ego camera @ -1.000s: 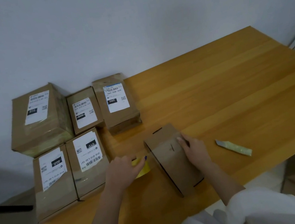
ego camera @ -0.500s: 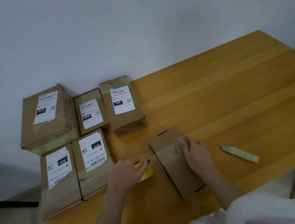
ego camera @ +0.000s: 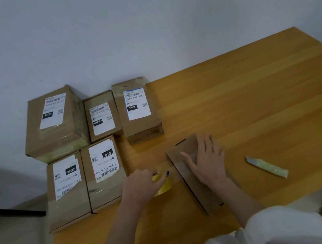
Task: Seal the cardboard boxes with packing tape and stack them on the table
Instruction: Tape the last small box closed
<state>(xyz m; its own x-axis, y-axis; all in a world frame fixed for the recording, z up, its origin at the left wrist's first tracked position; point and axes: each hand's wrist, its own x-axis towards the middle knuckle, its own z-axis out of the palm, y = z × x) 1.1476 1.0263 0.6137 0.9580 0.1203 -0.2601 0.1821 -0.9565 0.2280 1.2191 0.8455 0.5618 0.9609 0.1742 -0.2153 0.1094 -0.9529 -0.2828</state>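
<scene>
On the wooden table (ego camera: 259, 105), five labelled boxes (ego camera: 105, 173) sit at the far left. Near the middle lies the plain box (ego camera: 203, 196); our right hand (ego camera: 207, 161) presses flat on it. Our left hand (ego camera: 143, 186) grips the yellow tape roll (ego camera: 164, 186) just left of it. A cutter (ego camera: 266, 166) lies to the right.

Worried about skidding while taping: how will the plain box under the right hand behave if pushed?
The plain box looks like thin, slotted cardboard, so probably light and apt to slide on the smooth wooden table. The right hand lies flat on it, which should pin it. Low and wide, it seems unlikely to tip.
</scene>
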